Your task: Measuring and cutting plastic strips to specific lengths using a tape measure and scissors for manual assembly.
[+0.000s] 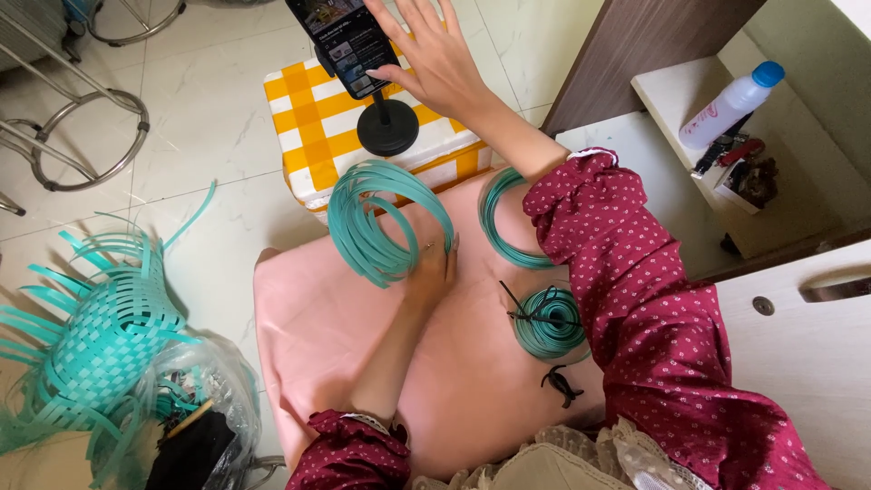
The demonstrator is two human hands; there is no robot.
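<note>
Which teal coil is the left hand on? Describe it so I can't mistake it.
On the pink cloth, look just below the yellow checked box. The left hand steadies a loose teal coil standing on edge; the other coils lie flat, one tied with black cord.

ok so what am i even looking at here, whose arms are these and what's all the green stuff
This is one picture from a camera worn on a person's head, looking down at their own two hands. The arms in dark red dotted sleeves are theirs.

The left hand rests on a loose coil of flat teal strip, holding it on edge on a pink cloth. The right hand reaches up to a phone on a black stand, which sits on a yellow checked box.

Also on the cloth: a second coil, partly hidden by the right sleeve, and a smaller bundle tied with black string. On the floor to the left stands a half-woven teal basket.
</note>
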